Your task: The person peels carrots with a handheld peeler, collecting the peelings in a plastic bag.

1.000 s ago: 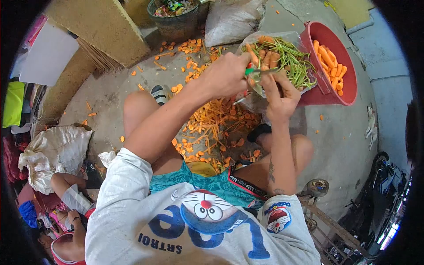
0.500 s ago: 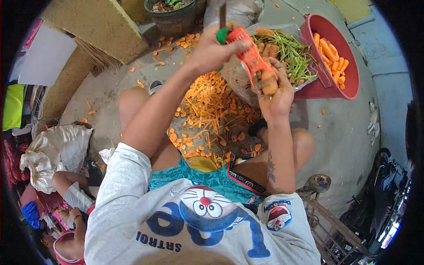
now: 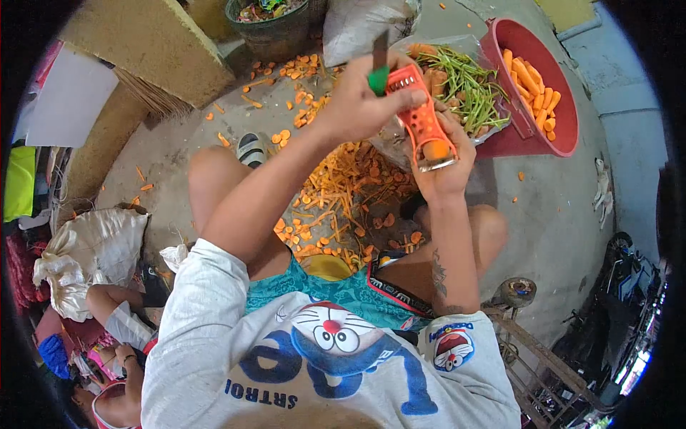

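Clamps left hand (image 3: pixel 363 104) on a red peeler (image 3: pixel 420 116) and, in the same grip, a green-handled knife (image 3: pixel 378 80) with its dark blade pointing away from the body. Curls right hand (image 3: pixel 454 168) around a carrot (image 3: pixel 435 149), holding it under the peeler, with its orange end showing in the frame near the metal edge. Holds both hands close together above the grey floor (image 3: pixel 536 222), near the edge of a clear plastic bag (image 3: pixel 389 143). Has that bag, loaded with brownish carrots (image 3: pixel 436 80) and green stems (image 3: pixel 473 93), just beyond the right hand and close against a red tub (image 3: pixel 564 82). Sees smooth orange carrots (image 3: pixel 532 80) heaped inside the tub's tilted rim. Finds the widest room for moving on the right, across floor running to a blue wall (image 3: pixel 629 132) and dotted with a few orange scraps. Sits around a spread of peelings and slices (image 3: pixel 350 171), leaving less room there. Wears a light grey shirt (image 3: pixel 207 350) bearing big blue characters and a smaller upside-down line, perhaps "SRTROI".
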### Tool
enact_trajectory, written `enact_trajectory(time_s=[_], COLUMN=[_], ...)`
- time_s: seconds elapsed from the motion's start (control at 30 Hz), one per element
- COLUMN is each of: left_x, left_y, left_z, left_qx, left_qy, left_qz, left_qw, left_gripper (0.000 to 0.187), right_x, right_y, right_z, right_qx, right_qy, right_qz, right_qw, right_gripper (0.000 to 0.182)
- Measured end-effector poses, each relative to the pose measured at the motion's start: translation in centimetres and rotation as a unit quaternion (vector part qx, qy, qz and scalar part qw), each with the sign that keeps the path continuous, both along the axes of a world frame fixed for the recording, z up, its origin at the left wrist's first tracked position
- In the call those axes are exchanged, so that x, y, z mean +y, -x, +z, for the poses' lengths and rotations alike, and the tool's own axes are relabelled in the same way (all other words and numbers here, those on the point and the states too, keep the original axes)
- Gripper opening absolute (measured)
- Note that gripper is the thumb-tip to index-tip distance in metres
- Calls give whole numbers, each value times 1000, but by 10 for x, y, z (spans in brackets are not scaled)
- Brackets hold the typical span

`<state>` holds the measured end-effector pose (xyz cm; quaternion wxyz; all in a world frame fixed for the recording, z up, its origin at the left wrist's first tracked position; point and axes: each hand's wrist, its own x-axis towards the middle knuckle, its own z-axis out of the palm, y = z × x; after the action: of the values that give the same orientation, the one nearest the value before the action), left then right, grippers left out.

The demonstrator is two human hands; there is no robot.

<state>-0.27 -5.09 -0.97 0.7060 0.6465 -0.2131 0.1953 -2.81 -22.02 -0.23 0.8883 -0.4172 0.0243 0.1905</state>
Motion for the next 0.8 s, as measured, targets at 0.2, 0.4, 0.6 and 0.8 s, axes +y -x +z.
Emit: enact_trajectory(time_s=[0.2,0.4,0.6,0.8], left_x=[57,14,37,46], left_y=[-30,-1,-19,-6], left_z=[-9,-2,-8,11], left_qx=[96,-59,91,57], left_qy=[39,-62,39,6], left_qz=[117,68,129,153], left_qw=[988,994,987,987], left_gripper=[21,21,21,23], right_x=[-9,-2,-11,-16], right_y=[-5,2,-1,-2], right_z=[-15,-5,-5,-7], right_qx=[-50,-32,-21,-28], right_qy=[-37,15,-43,23], right_qz=[42,-14,52,32], right_qw=[997,999,998,999], right_gripper=[40,39,37,38])
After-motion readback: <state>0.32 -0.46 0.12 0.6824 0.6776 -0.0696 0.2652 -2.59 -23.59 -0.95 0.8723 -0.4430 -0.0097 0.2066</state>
